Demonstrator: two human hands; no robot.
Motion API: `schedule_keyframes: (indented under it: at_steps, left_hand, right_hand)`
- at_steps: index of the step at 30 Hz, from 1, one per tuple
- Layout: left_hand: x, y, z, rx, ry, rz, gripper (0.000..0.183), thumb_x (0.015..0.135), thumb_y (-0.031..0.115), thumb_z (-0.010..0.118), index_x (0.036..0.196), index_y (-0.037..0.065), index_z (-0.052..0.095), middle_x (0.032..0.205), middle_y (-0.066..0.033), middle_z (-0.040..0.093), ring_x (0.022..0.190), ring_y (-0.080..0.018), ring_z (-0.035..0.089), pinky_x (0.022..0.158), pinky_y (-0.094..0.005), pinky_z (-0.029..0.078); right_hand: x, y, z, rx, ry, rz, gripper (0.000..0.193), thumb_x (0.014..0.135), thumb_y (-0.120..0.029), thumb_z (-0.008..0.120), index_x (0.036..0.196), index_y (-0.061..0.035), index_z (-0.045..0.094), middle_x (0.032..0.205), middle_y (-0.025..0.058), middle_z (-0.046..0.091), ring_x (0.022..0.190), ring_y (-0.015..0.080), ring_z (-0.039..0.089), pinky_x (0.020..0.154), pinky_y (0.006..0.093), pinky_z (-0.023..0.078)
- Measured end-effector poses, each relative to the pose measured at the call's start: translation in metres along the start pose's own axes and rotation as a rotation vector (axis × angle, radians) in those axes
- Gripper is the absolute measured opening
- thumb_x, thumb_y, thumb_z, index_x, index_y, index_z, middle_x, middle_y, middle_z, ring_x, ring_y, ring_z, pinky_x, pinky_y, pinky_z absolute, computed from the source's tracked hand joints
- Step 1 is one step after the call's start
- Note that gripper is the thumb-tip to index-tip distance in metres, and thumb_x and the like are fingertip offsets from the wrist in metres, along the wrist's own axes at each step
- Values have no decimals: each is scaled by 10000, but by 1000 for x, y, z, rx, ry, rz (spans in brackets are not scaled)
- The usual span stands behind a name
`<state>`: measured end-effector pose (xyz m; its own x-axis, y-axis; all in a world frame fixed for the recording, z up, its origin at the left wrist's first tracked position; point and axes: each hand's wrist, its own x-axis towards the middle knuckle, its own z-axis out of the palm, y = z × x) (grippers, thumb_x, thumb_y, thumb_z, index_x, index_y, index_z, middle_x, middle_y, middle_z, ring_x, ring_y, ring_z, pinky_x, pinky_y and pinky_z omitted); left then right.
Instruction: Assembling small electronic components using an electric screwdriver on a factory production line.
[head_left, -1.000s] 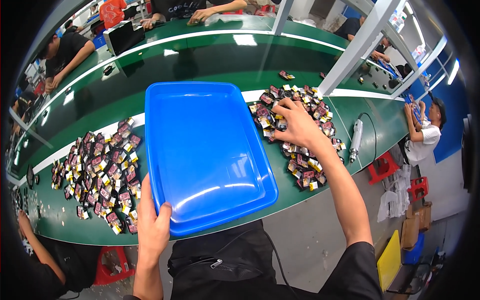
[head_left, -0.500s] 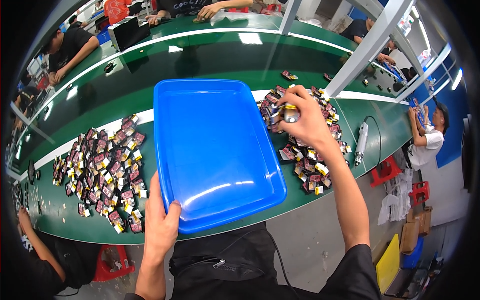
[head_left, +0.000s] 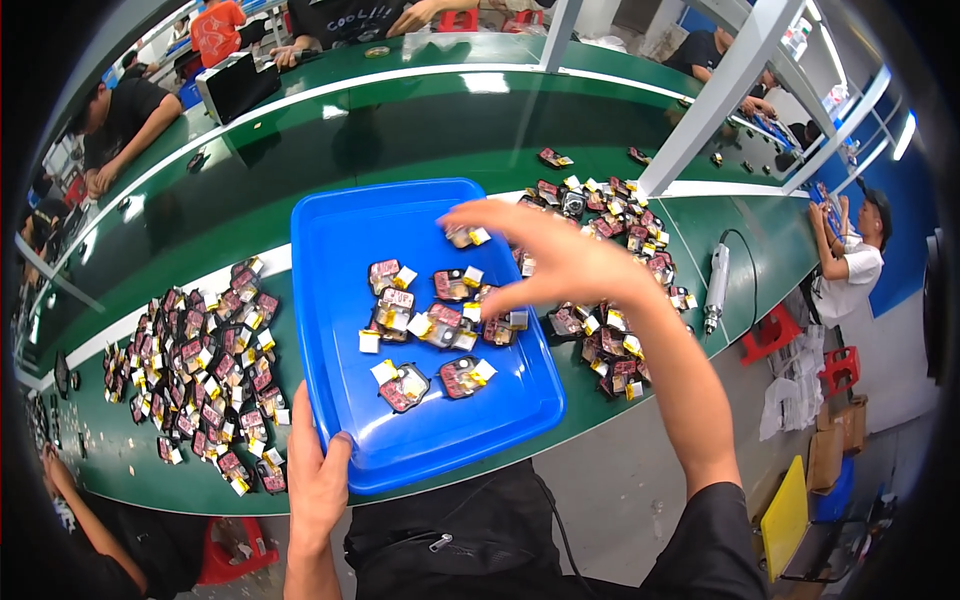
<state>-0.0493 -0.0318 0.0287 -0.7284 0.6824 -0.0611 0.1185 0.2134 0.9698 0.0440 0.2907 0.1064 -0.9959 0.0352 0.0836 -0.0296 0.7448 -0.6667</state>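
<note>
My left hand grips the near left rim of a blue plastic tray, thumb on top. Several small electronic units lie scattered in the tray; they have black casings, reddish circuit boards and white-and-yellow pieces attached. Above the tray's right side, my right hand is open, its fingers spread and slightly blurred. Partly hidden under it are a few units near the tray's right wall. A heap of the same units lies on the green table, right of the tray.
Left of the tray is another large heap of units. A white corded electric screwdriver lies on the table at right. A grey metal post rises behind the right heap. Other people sit along the benches; red stools stand below.
My right hand has moved left from the right heap to over the tray and opened. Several units now lie in the tray, which was bare before. My left hand keeps its grip.
</note>
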Motion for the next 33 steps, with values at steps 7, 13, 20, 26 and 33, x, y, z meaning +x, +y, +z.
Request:
schedule_keyframes:
  at_steps: [7,13,20,26,33]
  left_hand:
    - [4,9,4,6,50,44,630,790,10,437,1396,-84,291,1167,-197,582,991,-218,594,892,-325,464]
    - [2,-5,-3,23,78,81,621,804,23,442,1399,-82,297,1219,-207,549,1084,-240,553,952,-335,427]
    - [0,-9,-12,78,97,107,602,803,30,451,1385,-71,330,1219,-211,555,1071,-252,558,951,-344,423]
    - [6,5,-5,33,24,109,605,797,10,448,1387,-56,334,1185,-194,579,1056,-244,569,955,-338,422]
    - [2,6,2,-9,25,73,639,789,6,433,1412,-55,300,1230,-192,540,1101,-234,545,978,-335,412]
  right_hand:
    - [-14,87,-8,-546,-162,226,929,637,-222,764,1461,-128,344,1522,185,250,1405,372,263,1108,419,325]
    - [-11,80,11,-673,55,72,610,683,-171,684,1271,-114,530,1204,127,514,1137,331,475,962,431,458]
    - [-18,75,25,-567,232,183,440,691,-48,701,1109,-97,572,1053,111,548,1000,315,557,833,440,503]
    - [-16,47,14,-330,502,191,370,698,1,674,1055,-56,593,925,131,564,777,293,635,714,370,532]
    - [19,-44,62,-160,293,-219,536,703,-245,811,1186,-124,614,1142,131,524,994,332,593,852,405,511]
